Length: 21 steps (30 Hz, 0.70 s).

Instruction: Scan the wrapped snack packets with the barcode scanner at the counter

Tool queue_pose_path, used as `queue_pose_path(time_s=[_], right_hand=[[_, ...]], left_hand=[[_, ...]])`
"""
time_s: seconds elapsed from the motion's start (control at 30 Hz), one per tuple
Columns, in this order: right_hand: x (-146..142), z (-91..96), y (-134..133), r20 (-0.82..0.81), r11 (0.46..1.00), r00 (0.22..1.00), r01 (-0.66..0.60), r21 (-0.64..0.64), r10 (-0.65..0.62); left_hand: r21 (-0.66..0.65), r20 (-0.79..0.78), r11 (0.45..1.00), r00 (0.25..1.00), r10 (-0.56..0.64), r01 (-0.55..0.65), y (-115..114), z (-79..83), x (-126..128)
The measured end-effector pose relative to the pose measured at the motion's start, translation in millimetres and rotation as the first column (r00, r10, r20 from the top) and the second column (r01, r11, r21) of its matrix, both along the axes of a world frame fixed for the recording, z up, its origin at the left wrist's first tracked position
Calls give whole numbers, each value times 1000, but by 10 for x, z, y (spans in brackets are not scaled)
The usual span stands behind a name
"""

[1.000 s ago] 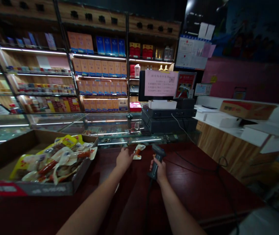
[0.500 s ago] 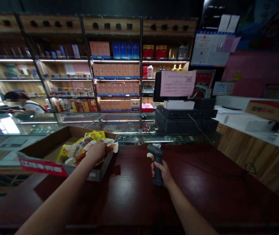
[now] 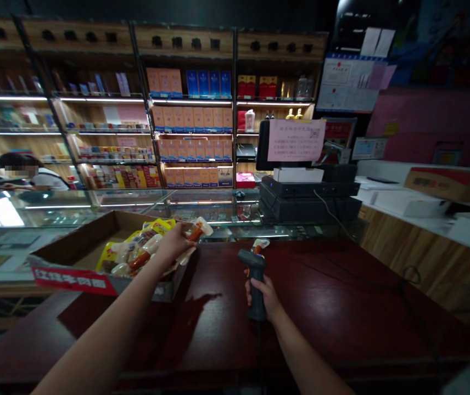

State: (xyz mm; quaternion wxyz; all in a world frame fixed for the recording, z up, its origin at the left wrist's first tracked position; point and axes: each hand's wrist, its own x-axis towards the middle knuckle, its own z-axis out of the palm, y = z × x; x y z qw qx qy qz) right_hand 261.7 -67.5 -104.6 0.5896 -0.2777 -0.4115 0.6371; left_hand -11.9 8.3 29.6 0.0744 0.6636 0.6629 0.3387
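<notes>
My left hand is closed on a wrapped sausage, an orange-brown stick with clear and whitish plastic at its end. It is above the right end of a cardboard box with a red printed strip on its front. Inside that box lie more wrapped sausages and yellow snack packets. My right hand grips the handle of a dark barcode scanner, upright over the table, its head tipped to the left. Another wrapped sausage shows just behind the scanner head, partly hidden by it.
The dark red table meets a glass display counter. A monitor with a pink notice stands on black equipment at right. A cable crosses the table's right side. At the far left, a person leans behind the counter.
My left hand has lifted a wrapped sausage up and to the right from the pile. The scanner in my right hand has shifted slightly left and turned, uncovering more of the sausage behind it.
</notes>
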Motion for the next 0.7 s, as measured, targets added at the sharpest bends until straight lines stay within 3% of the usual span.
queue_pose_path(time_s=[0.03, 0.07, 0.13, 0.2, 0.27, 0.33, 0.43, 0.57, 0.7], right_hand=[[9, 2, -1, -9, 1000, 1000, -4, -1, 4], [17, 5, -1, -18, 1000, 1000, -12, 0, 12], [29, 7, -1, -30, 999, 999, -36, 5, 36], [37, 0, 0, -31, 998, 998, -55, 8, 55], [41, -13, 2, -22, 998, 998, -63, 6, 63], [39, -27, 1, -7, 998, 998, -64, -4, 64], [31, -34, -11, 32, 998, 997, -64, -15, 64], [26, -14, -45, 141, 996, 986, -86, -36, 90], [37, 16, -71, 241, 989, 960, -127, -76, 141]], left_hand=[[22, 189, 999, 981, -37, 34, -1, -68, 81], [36, 387, 995, 917, -97, 90, -4, -163, 179], [64, 728, 969, 653, -209, 239, -16, -421, 409], [88, 897, 950, 391, -207, 301, -28, -724, 639], [56, 958, 962, 257, -127, 267, -32, -1005, 817], [18, 978, 980, 199, -59, 200, -21, -1217, 921], [31, 989, 992, 138, -48, 124, 13, -1385, 954], [114, 989, 989, 81, -122, 94, 56, -1447, 890], [128, 987, 990, 88, -132, 55, 80, -1487, 831]])
